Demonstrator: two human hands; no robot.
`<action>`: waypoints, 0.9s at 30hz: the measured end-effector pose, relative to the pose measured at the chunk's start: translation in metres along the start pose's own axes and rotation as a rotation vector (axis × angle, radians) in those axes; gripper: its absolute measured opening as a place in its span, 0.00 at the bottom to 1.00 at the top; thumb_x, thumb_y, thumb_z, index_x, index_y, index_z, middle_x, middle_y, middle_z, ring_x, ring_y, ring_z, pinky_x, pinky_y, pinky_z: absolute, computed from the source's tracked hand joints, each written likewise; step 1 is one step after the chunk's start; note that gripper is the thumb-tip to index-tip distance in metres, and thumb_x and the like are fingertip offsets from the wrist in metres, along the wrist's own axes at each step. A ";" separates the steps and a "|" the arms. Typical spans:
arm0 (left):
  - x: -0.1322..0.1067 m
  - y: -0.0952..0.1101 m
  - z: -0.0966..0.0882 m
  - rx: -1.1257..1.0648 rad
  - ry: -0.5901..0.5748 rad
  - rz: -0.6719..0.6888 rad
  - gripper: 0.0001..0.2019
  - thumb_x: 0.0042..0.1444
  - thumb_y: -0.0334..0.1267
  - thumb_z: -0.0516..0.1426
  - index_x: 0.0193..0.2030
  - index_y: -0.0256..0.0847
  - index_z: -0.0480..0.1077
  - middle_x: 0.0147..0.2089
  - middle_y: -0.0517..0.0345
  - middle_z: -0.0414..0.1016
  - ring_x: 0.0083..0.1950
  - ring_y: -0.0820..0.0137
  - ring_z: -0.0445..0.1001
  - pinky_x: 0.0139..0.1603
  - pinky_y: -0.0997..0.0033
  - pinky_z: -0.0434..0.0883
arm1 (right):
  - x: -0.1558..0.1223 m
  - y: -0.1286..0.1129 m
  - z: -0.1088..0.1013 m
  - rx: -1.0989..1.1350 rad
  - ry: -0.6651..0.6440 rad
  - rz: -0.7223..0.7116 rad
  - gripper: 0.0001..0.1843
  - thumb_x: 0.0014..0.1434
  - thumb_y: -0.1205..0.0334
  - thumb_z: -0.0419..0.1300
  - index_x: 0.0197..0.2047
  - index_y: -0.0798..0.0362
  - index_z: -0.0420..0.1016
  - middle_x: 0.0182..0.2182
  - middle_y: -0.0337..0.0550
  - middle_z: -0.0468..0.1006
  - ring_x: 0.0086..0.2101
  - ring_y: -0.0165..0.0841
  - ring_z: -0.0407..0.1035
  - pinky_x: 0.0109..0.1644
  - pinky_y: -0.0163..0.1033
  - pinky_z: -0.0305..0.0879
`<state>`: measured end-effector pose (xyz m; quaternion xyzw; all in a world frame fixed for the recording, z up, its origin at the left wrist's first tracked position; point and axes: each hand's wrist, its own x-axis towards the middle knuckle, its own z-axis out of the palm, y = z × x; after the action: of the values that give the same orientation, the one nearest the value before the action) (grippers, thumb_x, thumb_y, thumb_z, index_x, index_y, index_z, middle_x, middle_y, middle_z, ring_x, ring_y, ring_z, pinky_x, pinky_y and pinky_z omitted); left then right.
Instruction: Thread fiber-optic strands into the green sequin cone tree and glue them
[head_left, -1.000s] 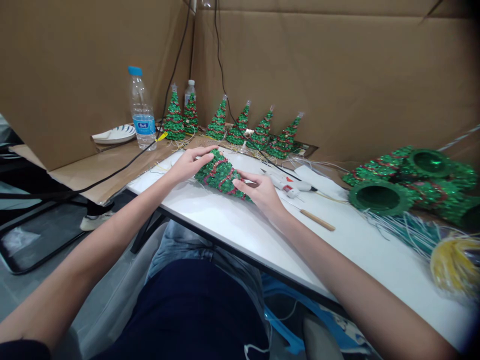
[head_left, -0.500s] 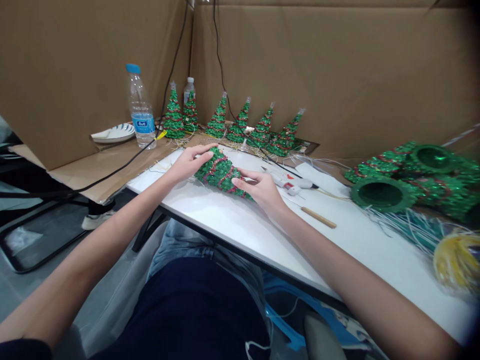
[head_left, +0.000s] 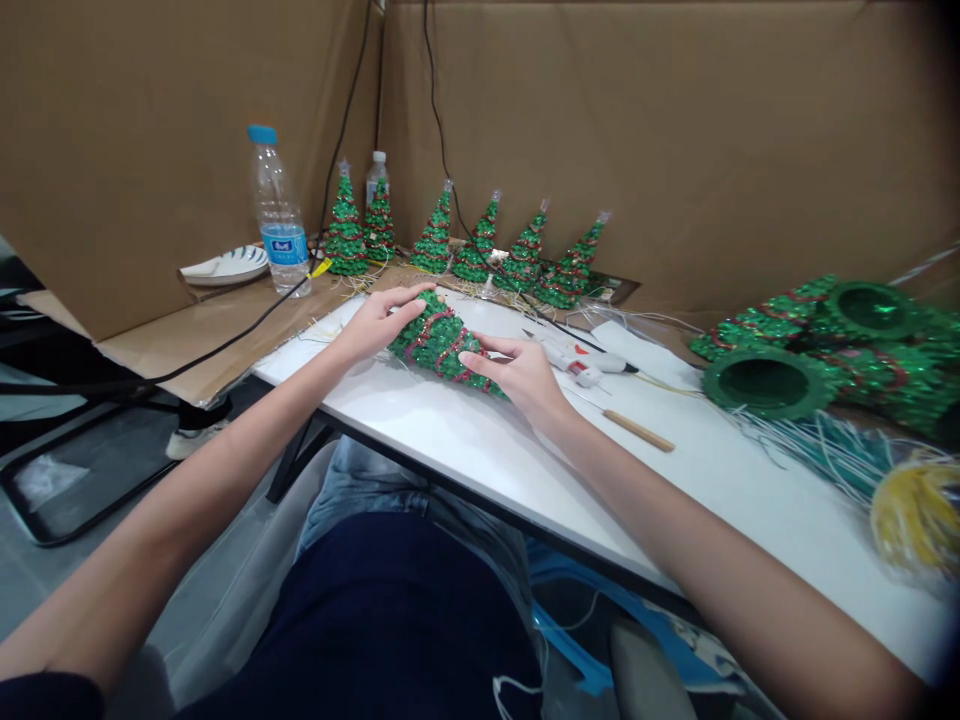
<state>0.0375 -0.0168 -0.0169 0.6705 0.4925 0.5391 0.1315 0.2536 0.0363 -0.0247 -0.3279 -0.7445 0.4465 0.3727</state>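
A small green tinsel Christmas tree (head_left: 441, 345) with red garland lies on its side on the white table, between my hands. My left hand (head_left: 382, 322) is closed around its left end, thumb and fingers on the tinsel. At the other end my right hand (head_left: 521, 372) grips the tree with thumb and fingers. Just right of that hand are a white glue gun (head_left: 577, 362) and a wooden-handled tool (head_left: 637, 430) with a thin metal shaft. The underside of the tree and some fingertips are hidden.
Several finished-looking trees (head_left: 433, 235) stand along the cardboard wall (head_left: 637, 110). More trees (head_left: 765, 385) lie piled at the right, beside white wires and a yellow bundle (head_left: 915, 515). A water bottle (head_left: 281, 225) and a dish (head_left: 225, 267) stand left. A black cable (head_left: 247, 330) crosses there.
Both hands keep their hold on the Christmas tree, which stays almost in place. The camera view has shifted very slightly.
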 end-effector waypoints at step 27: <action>0.001 -0.003 0.000 0.017 0.000 0.008 0.21 0.60 0.45 0.51 0.57 0.40 0.71 0.59 0.51 0.72 0.59 0.63 0.70 0.60 0.65 0.63 | 0.000 -0.001 -0.001 0.078 -0.011 0.013 0.27 0.45 0.52 0.69 0.48 0.54 0.79 0.48 0.44 0.79 0.50 0.44 0.71 0.55 0.47 0.66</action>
<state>0.0358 -0.0148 -0.0185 0.6736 0.4945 0.5351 0.1236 0.2544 0.0366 -0.0237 -0.3155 -0.7264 0.4794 0.3781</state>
